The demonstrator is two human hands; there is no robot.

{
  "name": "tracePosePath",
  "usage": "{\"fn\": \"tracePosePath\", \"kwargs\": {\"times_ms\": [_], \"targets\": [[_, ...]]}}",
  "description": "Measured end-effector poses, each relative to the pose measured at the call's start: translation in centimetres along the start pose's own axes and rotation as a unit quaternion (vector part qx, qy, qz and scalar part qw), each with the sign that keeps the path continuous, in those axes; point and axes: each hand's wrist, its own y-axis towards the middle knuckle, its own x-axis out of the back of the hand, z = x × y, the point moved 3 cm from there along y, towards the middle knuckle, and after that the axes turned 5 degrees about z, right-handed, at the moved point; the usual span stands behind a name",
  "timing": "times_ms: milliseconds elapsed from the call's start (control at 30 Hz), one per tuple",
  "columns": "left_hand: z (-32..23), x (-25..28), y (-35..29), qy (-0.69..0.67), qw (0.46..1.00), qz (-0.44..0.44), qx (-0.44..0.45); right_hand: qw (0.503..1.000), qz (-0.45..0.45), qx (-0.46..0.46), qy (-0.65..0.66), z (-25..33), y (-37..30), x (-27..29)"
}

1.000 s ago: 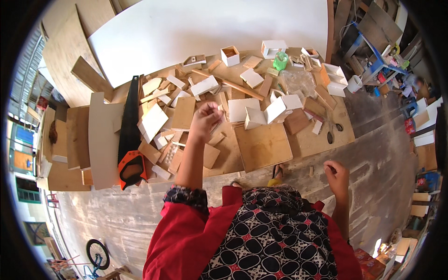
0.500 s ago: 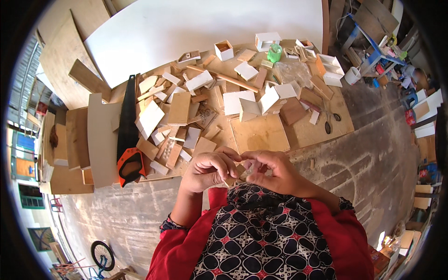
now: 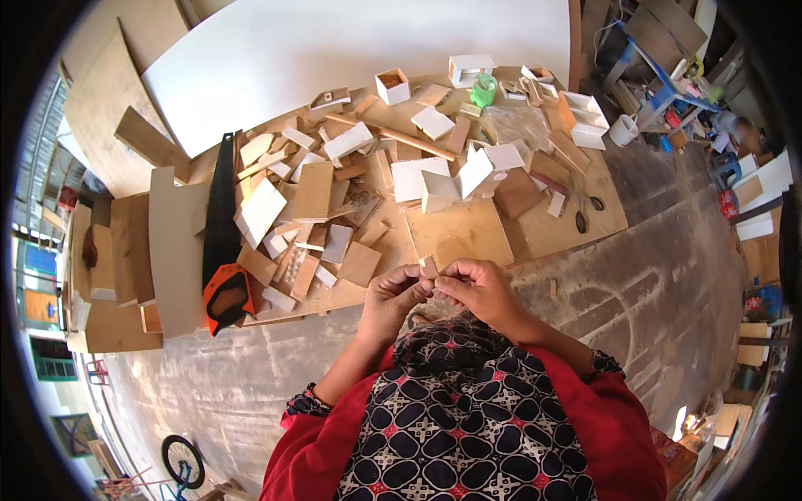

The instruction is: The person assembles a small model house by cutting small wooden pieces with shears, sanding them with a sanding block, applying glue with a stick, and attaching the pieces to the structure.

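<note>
Close in front of my body, both hands meet at the near edge of the worktable [image 3: 568, 246]. Between their fingertips is a small light-brown wood piece [image 3: 428, 267], its upper end sticking up. My left hand [image 3: 391, 298] pinches it from the left, fingers curled. From the other side my right hand [image 3: 478, 290] grips it with thumb and bent fingers. The fingers cover the piece's lower part. Just beyond them lies a flat square wooden board [image 3: 459, 234], with white and wooden offcuts [image 3: 440, 190] standing at its far edge.
A handsaw [image 3: 224, 217] with an orange handle lies at the left over stacked boards [image 3: 177, 259]. Loose offcuts [image 3: 313, 190] crowd the table's left half. Scissors [image 3: 585, 213] rest at the right. Small open boxes [image 3: 393, 86] and a green container [image 3: 483, 89] stand along the back.
My hands have come closer together, and the small wood piece now shows upright between the fingertips. The table and its things sit slightly further left in the picture.
</note>
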Motion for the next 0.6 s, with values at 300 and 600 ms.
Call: {"fn": "tracePosePath", "kwargs": {"times_ms": [300,600], "targets": [[3.2,-0.4,1.1,0.008,0.998,0.005,0.06,0.999,-0.018,-0.021,-0.035,-1.0,-0.8,1.5],[4.2,-2.0,2.3,0.123,0.988,0.064,0.066,0.994,-0.097,0.046,-0.021,-2.5,-1.4,3.4]]}}
